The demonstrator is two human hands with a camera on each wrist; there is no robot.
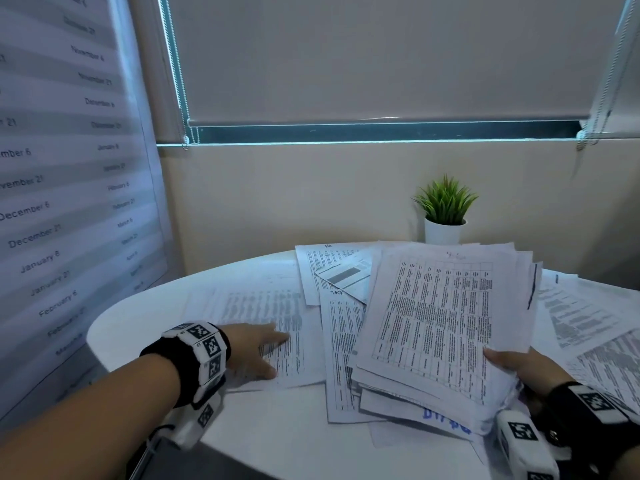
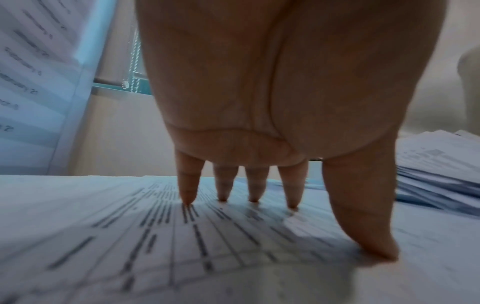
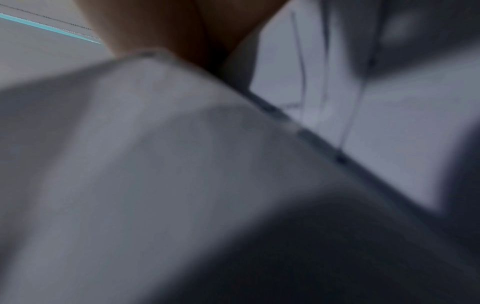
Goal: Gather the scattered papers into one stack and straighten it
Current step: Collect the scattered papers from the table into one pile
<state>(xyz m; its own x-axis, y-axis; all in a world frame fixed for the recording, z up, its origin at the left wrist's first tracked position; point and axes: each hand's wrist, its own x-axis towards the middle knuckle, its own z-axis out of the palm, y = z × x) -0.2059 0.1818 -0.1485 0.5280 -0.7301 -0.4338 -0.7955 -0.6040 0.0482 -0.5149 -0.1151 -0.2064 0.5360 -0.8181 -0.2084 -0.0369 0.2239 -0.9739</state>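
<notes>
Round white table (image 1: 145,327), its curved left edge running from the near left round toward the back wall. Left hand (image 1: 254,351) lies palm down near that left edge on a loose printed sheet (image 1: 277,317); the left wrist view shows the four fingertips (image 2: 187,197) and the thumb planted straight on the print, fingers spread, nothing gripped. This sheet lies flat, its near edge well in from the table's near rim, with bare tabletop to its left and in front of it. Right hand (image 1: 523,367) grips the near right corner of a thick uneven stack (image 1: 440,323), thumb on top; the fingers beneath are hidden. The stack is tilted, its far end raised, its edges ragged with sheets stepping out at the near and right sides. The right wrist view is blurred: only grey paper (image 3: 155,164) and a strip of skin can be made out. Between the two hands, a long sheet (image 1: 341,355) lies partly under the stack's left edge, and beside it the left hand's sheet nearly touches or overlaps; which, I cannot tell. More papers (image 1: 329,268) fan out toward the table's back edge, one turned at an angle. Further sheets (image 1: 588,327) spread along the right edge, beyond the stack. A small potted plant (image 1: 445,211) stands at the back edge, just behind the raised stack. A wall chart (image 1: 69,168) with dates hangs close beside the table's left edge.
</notes>
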